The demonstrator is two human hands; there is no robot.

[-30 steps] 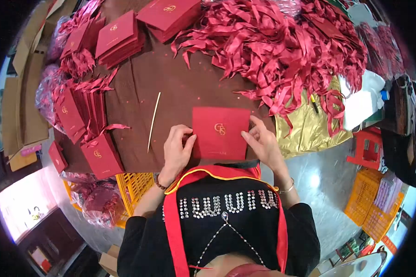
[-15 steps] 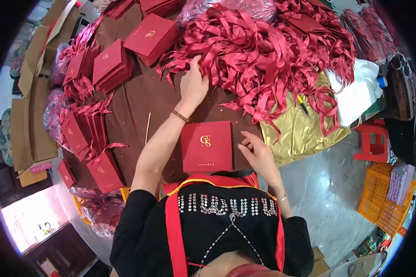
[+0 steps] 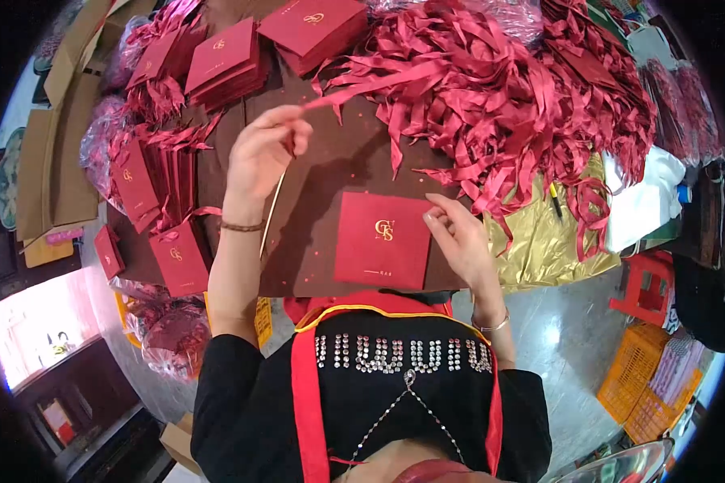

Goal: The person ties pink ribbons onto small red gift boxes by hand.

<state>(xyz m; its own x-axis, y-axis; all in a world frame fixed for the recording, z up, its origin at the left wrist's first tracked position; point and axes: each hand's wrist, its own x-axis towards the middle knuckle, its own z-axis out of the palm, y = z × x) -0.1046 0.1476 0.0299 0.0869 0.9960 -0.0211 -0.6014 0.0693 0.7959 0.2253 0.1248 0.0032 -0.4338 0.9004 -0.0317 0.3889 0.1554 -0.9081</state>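
Pinched in my left hand (image 3: 271, 145) is the end of a red ribbon (image 3: 354, 88), stretched toward the large ribbon pile (image 3: 491, 105). A thin pale stick (image 3: 272, 211) runs down from beside that hand over the brown cloth. A square red card or envelope (image 3: 383, 241) with a gold emblem lies flat at the table's near edge. Against its upper right side is my right hand (image 3: 461, 241), fingers bent with the fingertips near the card's edge; whether they pinch anything is too small to tell.
Stacks of red cards (image 3: 225, 60) stand at the back left, more cards with ribbons (image 3: 169, 189) at the left. Gold foil (image 3: 532, 249), a pen (image 3: 556, 201) and a white bag (image 3: 644, 197) lie right. A red stool (image 3: 648, 290) and orange crates (image 3: 632, 370) stand on the floor.
My left hand has moved left from the pile's edge, drawing a ribbon out. The view has shifted, and my right hand is still beside the card.
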